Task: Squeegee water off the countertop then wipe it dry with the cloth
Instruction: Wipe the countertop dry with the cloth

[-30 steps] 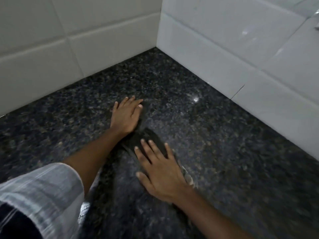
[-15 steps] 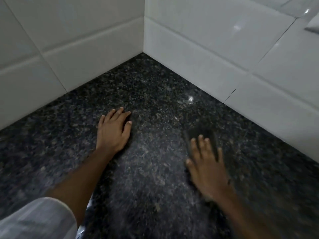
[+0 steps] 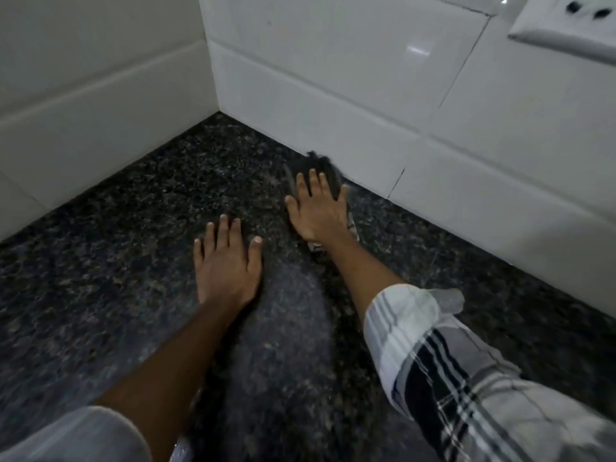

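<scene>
My right hand (image 3: 316, 208) lies flat with straight fingers on a dark cloth (image 3: 318, 163), pressing it onto the black speckled granite countertop (image 3: 116, 261) close to the right tiled wall. A lighter edge of the cloth shows under my wrist. My left hand (image 3: 226, 261) rests palm down on the counter with fingers spread, a little to the left and nearer to me, holding nothing. A duller streak runs down the stone between my forearms. No squeegee is in view.
White tiled walls (image 3: 333, 95) meet in a corner behind the counter. A white socket plate (image 3: 566, 25) sits on the right wall at the top right. My checked sleeve (image 3: 450, 378) covers the lower right.
My right hand has slid the cloth away from my left hand, to the right and back toward the tiled wall. My left hand has stayed planted on the counter. The camera has turned right.
</scene>
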